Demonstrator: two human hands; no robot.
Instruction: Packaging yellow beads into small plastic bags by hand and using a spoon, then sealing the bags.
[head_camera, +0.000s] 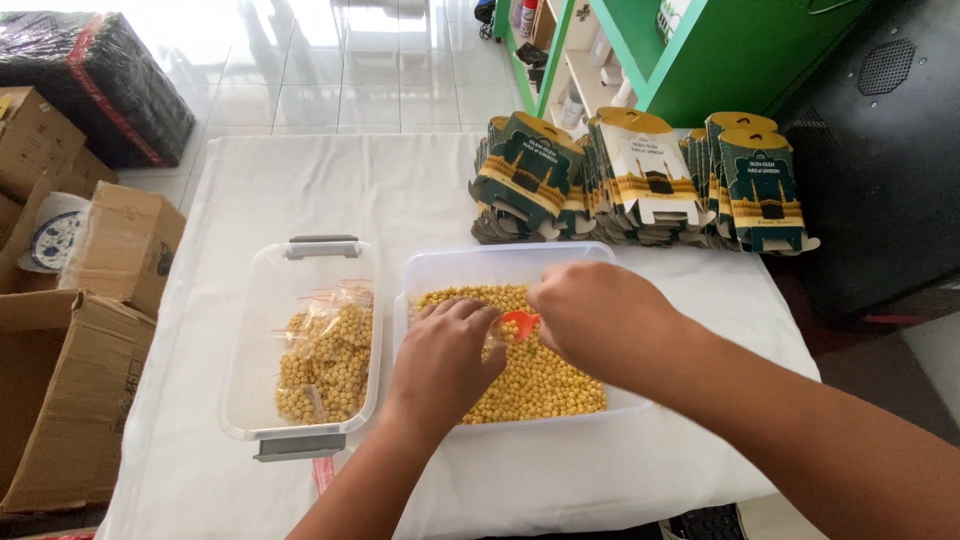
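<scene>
Both hands worked over the clear tub of yellow chickpeas (540, 385) at the frame's centre. Right hand (597, 318) pinched a small orange scoop (519, 322); left hand (445, 360) curled beside it, its grip hidden. Filled small bags (328, 360) lay in the left tub (250, 330); flat printed cartons (640, 180) were stacked at upper right.

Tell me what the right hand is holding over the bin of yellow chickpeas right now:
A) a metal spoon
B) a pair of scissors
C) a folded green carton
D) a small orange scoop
D: the right hand grips a small orange scoop just above the loose chickpeas in the clear plastic bin, with the left hand close beside it.
</scene>
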